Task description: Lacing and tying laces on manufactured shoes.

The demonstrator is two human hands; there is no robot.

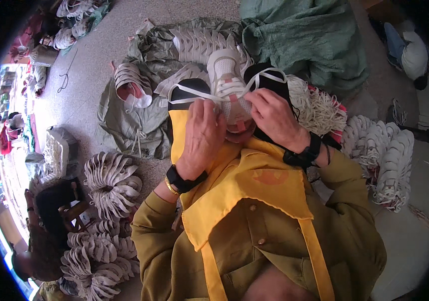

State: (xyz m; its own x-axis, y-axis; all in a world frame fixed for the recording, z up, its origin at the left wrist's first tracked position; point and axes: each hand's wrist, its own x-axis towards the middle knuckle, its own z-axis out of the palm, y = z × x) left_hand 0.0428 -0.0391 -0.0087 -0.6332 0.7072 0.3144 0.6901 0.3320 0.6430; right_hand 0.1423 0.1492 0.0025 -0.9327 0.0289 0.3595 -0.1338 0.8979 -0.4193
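Between my knees lies a pale shoe upper point(224, 67) with pink parts, its tongue pointing away from me. A white shoelace point(194, 92) runs through its eyelets, one end looping out left and the other right over my dark trousers. My left hand point(203, 133) is closed at the upper's left side, with its fingertips pinching the lace; the back of the hand partly hides the grip. At the right side, my right hand point(276, 116) pinches the lace close to the eyelets, thumb and forefinger together.
A yellow apron point(249, 200) covers my lap. Rows of nested shoe uppers point(204, 45) lie on a grey-green sack point(114, 118) ahead. More stacks of uppers point(111, 183) stand at left and right point(395, 165). A bundle of white laces point(317, 108) sits right of my knee. Other people are at far left.
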